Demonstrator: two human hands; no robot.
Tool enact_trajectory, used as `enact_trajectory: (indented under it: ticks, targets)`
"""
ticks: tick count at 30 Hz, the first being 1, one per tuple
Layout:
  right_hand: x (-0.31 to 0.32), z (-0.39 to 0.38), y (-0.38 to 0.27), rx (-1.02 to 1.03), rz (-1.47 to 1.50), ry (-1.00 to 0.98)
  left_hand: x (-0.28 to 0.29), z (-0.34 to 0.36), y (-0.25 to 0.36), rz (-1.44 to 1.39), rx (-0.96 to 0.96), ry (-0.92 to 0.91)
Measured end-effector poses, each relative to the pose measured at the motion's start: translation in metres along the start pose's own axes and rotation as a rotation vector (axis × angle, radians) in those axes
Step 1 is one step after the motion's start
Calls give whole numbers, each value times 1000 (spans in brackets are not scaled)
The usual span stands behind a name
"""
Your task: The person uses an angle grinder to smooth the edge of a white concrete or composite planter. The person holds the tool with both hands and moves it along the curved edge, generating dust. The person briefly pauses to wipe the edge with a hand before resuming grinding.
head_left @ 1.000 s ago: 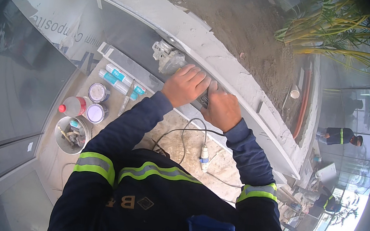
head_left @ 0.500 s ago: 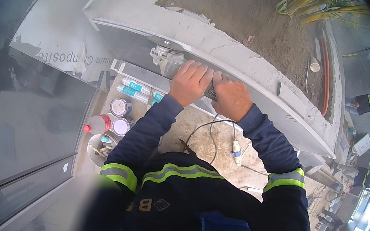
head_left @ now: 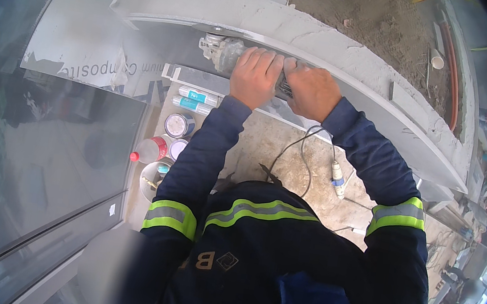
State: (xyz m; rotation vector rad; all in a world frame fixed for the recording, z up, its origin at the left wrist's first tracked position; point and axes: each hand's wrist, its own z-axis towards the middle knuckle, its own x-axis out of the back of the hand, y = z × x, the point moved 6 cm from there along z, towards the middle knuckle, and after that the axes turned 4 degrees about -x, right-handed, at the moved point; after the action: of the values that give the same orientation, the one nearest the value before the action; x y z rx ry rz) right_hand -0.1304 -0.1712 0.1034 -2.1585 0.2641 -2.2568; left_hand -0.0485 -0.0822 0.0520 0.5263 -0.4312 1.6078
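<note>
Head view: we count two bare hands on one angle grinder (head_left: 229, 57). The left hand (head_left: 257, 78) has its fingers curled over the grinder's body, and the right hand (head_left: 311, 91) is wrapped around its rear end, just beside the left. The grinder is held along the front edge of the white planter wall (head_left: 309, 35), toward that wall's left corner, with its one disc (head_left: 218, 30) up at the edge (whether the two touch, we cannot tell).

Below, near the upper left corner of the floor (head_left: 268, 132), we see two tubes (head_left: 194, 101) lying side by side. Down the floor's left edge come two tins (head_left: 179, 125), one red-capped bottle (head_left: 151, 150) and one bucket (head_left: 145, 187), partly hidden by the left sleeve (head_left: 202, 152). One blue-and-white connector (head_left: 337, 179) lies toward the floor's right side. At the planter's right edge we count one white pipe (head_left: 436, 59) and one orange pipe (head_left: 451, 75).
</note>
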Motion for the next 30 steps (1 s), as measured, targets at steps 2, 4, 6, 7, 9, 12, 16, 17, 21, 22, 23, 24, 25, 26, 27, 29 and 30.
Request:
enact_trajectory:
  ticks: [2, 4, 6, 7, 9, 12, 16, 17, 21, 22, 23, 24, 25, 26, 27, 29, 30]
  targets:
    - [-9, 14, 2, 1, -18, -14, -1, -1, -10, 5, -6, 25]
    - [-10, 11, 0, -13, -15, -43, 0, -4, -9, 3, 10, 21]
    - [-4, 7, -2, -13, -7, -46, 0, -2, -5, -2, 13, 18]
    - [0, 1, -2, -6, 0, -37, 2, -1, 0, -7, 8, 16]
    - [7, -11, -1, -17, -2, -33, 4, 2, 11, -15, 1, 21]
    - [16, -30, 3, -61, -21, -39, 4, 8, 31, -15, -7, 44]
    - [13, -38, 12, -91, -22, -51, 2, 10, 41, 2, -11, 56]
    - [9, -38, 13, -98, -30, -57, 2, 8, 40, 6, -12, 64]
    - [6, -27, 9, -32, -7, 17, -1, 4, 27, -3, -14, 40]
    - [4, -23, 8, -34, -9, 19, -2, 3, 23, -4, -16, 40]
    - [1, -20, 8, -38, -11, 22, -3, 2, 19, -5, -19, 39]
    - [-4, -16, 8, -28, -14, 28, -3, 1, 16, -1, -15, 37]
    - [-9, -11, 9, -19, -18, 38, -5, -1, 11, 5, -14, 35]
    - [-12, -7, 10, -11, -22, 48, -7, -2, 7, 9, -14, 34]
    - [-16, 0, 10, -6, -24, 28, -7, -3, 1, 5, -15, 35]
    - [-20, 9, 7, 7, -30, -16, -7, -5, -7, -1, -11, 37]
    - [-18, 8, 7, 1, -21, -13, -9, -7, -6, 6, -13, 32]
